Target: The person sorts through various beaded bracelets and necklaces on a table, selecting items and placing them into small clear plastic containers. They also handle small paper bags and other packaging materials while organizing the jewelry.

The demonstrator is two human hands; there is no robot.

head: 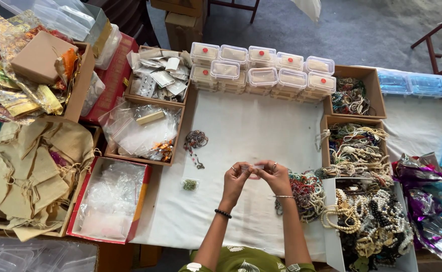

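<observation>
Both forearms come up from near edge, left hand and right hand meet over white tabletop, fingers of both pinched together on a small clear packet held between them, contents too small to tell. Bead necklace heap just right of right wrist, tiny green bead packet left of left hand, loose beaded strand farther left. Risk, as judgement: packet could slip or spill since grip is fingertip only; right wrist could drag the heap
</observation>
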